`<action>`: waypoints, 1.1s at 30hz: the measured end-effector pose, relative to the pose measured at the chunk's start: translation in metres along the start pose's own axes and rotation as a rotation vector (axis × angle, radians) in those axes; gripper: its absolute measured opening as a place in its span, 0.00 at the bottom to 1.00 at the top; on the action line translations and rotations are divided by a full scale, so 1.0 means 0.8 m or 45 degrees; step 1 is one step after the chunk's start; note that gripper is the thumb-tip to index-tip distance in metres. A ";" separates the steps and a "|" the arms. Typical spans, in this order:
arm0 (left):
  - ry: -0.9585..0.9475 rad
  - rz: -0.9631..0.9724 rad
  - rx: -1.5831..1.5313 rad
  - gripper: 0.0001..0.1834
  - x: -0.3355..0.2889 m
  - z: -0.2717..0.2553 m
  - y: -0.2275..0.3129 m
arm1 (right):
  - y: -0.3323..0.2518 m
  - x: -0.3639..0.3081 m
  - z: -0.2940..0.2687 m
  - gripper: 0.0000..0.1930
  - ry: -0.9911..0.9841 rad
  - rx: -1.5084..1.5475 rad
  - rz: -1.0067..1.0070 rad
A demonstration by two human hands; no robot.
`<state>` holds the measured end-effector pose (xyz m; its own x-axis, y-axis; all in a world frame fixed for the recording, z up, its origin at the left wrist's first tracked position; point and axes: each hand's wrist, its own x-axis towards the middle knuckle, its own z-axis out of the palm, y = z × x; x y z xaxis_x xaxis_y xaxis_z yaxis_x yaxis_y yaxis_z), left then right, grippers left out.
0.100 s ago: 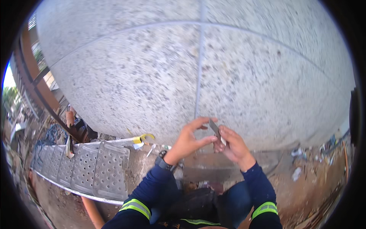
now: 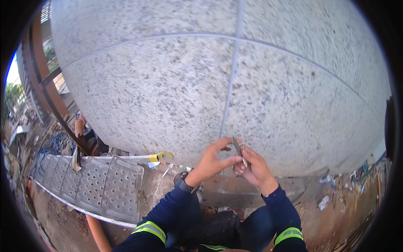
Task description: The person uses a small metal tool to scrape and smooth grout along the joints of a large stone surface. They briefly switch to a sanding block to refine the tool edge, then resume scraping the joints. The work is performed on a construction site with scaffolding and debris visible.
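A thin, flat grey piece like a small metal blade (image 2: pixel 237 147) is held up on edge in front of the wall. My right hand (image 2: pixel 254 167) grips its lower end between thumb and bent fingers. From the other side, my left hand (image 2: pixel 215 160) curves around it, with a gap between thumb and index finger. The left thumb meets the piece low down, and the index fingertip lies at its upper part, partly behind it. A dark watch (image 2: pixel 184 183) circles my left wrist. Both sleeves are navy with bright reflective bands.
A speckled pale stone-tile wall (image 2: pixel 168 92) with grey joints rises close ahead. To the left lies a perforated metal plank (image 2: pixel 90 185), with a yellow hook-shaped end (image 2: pixel 163 156) beside it. An orange pipe (image 2: pixel 98 233) passes beneath the plank. Litter (image 2: pixel 324 203) is scattered on the dirt at right.
The view has shifted slightly, so the wall joints sit lower and farther right. Both hands appear a little lower, keeping the same hold on the flat piece, which looks narrower, more edge-on.
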<state>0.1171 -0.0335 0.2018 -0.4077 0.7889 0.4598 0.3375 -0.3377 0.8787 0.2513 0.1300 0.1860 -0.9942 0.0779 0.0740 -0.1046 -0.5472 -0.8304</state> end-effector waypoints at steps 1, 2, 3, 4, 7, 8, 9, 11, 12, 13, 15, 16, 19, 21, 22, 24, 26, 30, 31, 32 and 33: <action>0.031 -0.022 -0.091 0.25 -0.003 -0.008 0.001 | 0.002 0.013 0.014 0.15 0.017 0.005 0.004; 0.055 -0.042 -0.184 0.24 -0.005 -0.015 0.001 | 0.002 0.024 0.031 0.16 0.039 0.012 0.005; 0.071 -0.061 -0.295 0.23 -0.005 -0.019 0.000 | 0.003 0.031 0.043 0.17 0.075 0.012 0.010; 0.127 -0.031 -0.435 0.11 -0.005 -0.022 0.000 | 0.010 0.036 0.045 0.18 0.086 -0.024 -0.008; 0.329 -0.114 -0.570 0.05 0.004 -0.045 -0.009 | 0.016 0.058 0.063 0.21 0.193 -0.419 -0.234; 0.426 -0.033 -0.548 0.06 0.010 -0.050 -0.011 | 0.016 0.066 0.077 0.22 0.268 -0.742 -0.431; 0.520 0.049 -0.538 0.06 0.019 -0.054 -0.009 | 0.012 0.072 0.091 0.25 0.346 -1.076 -0.632; 0.650 0.204 -0.580 0.07 0.043 -0.054 -0.002 | -0.011 0.091 0.107 0.31 0.312 -1.727 -1.008; 0.682 0.283 -0.641 0.07 0.061 -0.046 0.007 | -0.028 0.108 0.117 0.34 0.271 -1.930 -1.161; 0.722 0.361 -0.687 0.07 0.074 -0.045 0.018 | -0.042 0.126 0.128 0.36 0.211 -2.116 -1.321; 0.697 0.320 -0.620 0.07 0.099 -0.060 0.033 | -0.069 0.161 0.143 0.33 0.273 -2.138 -1.351; 0.665 0.300 -0.600 0.07 0.113 -0.065 0.042 | -0.089 0.168 0.152 0.31 0.297 -2.182 -1.348; 0.742 0.601 -0.556 0.12 0.145 -0.089 0.068 | -0.153 0.195 0.193 0.28 0.251 -2.392 -1.403; 0.983 0.754 -0.156 0.17 0.141 -0.107 0.065 | -0.193 0.219 0.226 0.26 0.151 -2.600 -1.469; 1.173 0.827 0.214 0.19 0.138 -0.121 0.055 | -0.212 0.236 0.244 0.26 0.069 -2.718 -1.515; 1.378 0.920 0.604 0.26 0.144 -0.160 0.024 | -0.229 0.275 0.284 0.24 0.039 -2.947 -1.526; 1.511 0.817 0.685 0.32 0.151 -0.180 -0.004 | -0.250 0.299 0.312 0.22 -0.044 -3.141 -1.642; 1.538 0.633 0.786 0.42 0.153 -0.210 -0.064 | -0.254 0.343 0.332 0.24 -0.066 -3.289 -1.585; 1.534 0.644 0.824 0.42 0.152 -0.215 -0.071 | -0.253 0.350 0.334 0.23 -0.082 -3.269 -1.610; 1.530 0.655 0.861 0.42 0.151 -0.219 -0.078 | -0.253 0.355 0.335 0.23 -0.097 -3.248 -1.634; 1.520 0.658 0.889 0.42 0.151 -0.220 -0.082 | -0.252 0.360 0.333 0.23 -0.113 -3.236 -1.641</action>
<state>-0.1039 -0.0062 0.2221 -0.4422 -0.3371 0.8312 0.8495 0.1399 0.5087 -0.0200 0.0406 0.5222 -0.6060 -0.5771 0.5475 -0.0772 0.7277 0.6816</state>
